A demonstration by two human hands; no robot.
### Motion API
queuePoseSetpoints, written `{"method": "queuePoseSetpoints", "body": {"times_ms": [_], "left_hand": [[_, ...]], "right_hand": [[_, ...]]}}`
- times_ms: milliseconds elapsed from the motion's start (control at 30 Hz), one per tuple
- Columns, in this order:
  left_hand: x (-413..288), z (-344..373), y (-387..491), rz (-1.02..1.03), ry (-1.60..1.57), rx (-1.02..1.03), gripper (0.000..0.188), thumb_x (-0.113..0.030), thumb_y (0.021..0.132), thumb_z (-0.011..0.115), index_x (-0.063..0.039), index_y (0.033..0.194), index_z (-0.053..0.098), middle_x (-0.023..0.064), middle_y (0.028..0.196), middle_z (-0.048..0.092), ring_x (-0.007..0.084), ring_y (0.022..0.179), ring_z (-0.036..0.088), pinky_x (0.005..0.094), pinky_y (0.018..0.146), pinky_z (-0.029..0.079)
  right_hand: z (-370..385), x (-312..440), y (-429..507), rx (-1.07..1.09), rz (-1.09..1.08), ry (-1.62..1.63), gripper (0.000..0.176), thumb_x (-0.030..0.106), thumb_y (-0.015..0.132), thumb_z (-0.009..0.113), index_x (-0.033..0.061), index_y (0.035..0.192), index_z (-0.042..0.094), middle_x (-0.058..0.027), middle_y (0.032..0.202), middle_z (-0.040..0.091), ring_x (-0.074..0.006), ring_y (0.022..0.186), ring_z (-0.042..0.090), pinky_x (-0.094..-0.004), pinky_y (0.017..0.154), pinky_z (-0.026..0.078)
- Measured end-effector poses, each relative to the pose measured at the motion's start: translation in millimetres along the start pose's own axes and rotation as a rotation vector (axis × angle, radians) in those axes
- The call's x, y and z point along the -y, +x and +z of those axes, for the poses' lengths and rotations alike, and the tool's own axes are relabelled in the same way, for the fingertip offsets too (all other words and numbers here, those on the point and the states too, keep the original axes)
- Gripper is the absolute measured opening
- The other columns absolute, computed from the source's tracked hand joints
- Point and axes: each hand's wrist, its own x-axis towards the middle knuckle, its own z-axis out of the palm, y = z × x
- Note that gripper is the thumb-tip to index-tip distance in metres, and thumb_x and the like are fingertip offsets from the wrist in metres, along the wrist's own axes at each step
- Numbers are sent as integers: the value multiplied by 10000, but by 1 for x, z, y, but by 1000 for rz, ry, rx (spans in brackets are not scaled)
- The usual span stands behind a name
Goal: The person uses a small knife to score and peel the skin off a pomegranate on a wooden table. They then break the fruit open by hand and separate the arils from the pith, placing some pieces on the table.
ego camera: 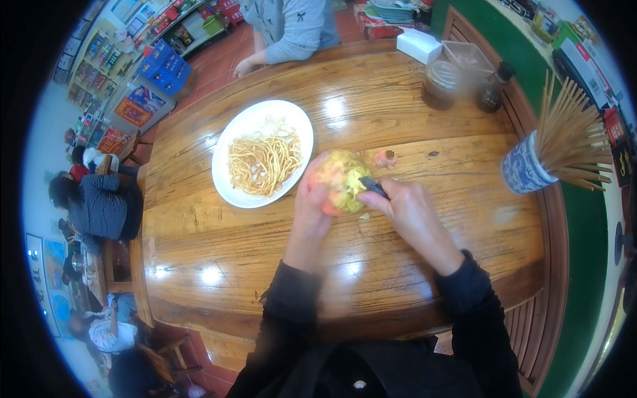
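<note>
A round pomegranate [343, 171], yellow and pinkish red, is held above the wooden table [224, 239] by my left hand [314, 206], which grips its left side. My right hand [410, 209] is closed around a small dark tool [374, 186], probably a knife, whose tip touches the fruit's pale, cut right side. A cut-off crown piece of the fruit [386, 159] lies on the table just beyond my right hand. Nearer me, a small pale scrap [365, 217] rests below the fruit. To the left of my hands is a white plate [224, 186] with noodles [264, 166].
At the right stands a blue-and-white holder [525, 166] full of chopsticks [572, 134]. A dark bottle [492, 89], a lidded jar [440, 87], a clear plastic box [468, 57] and a white tissue box [419, 46] stand far right. A person in grey [298, 30] is across the table.
</note>
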Motion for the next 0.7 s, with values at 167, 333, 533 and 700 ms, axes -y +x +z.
{"method": "queuePoseSetpoints", "body": {"times_ms": [167,333,533,700], "left_hand": [[0,2,0,45,3,44,794,-372,770,757,20,1369,415,128,1285,557,221,1176,568,359,997,484],[-4,3,-3,-52,-38,24,803,-388,768,769,19,1366,421,131,1290,556,224,1174,570,362,1000,482],[-1,-4,2,5,22,72,816,-399,761,782,20,1362,422,135,1290,557,225,1173,570,362,996,482],[3,-4,3,62,21,84,847,-396,739,798,20,1368,413,137,1277,560,227,1166,571,363,993,483]], "right_hand": [[-2,0,3,88,42,151,461,447,885,648,-11,825,654,-201,635,610,-363,571,619,-431,541,485],[-1,-2,2,131,38,172,471,465,889,632,-4,849,664,-195,641,611,-360,579,618,-437,565,490],[2,-7,2,79,-7,123,459,462,890,632,6,876,677,-189,613,599,-361,559,608,-432,546,486],[6,-13,3,132,52,206,434,423,889,660,-10,893,686,-155,589,597,-252,506,600,-367,523,486]]}}
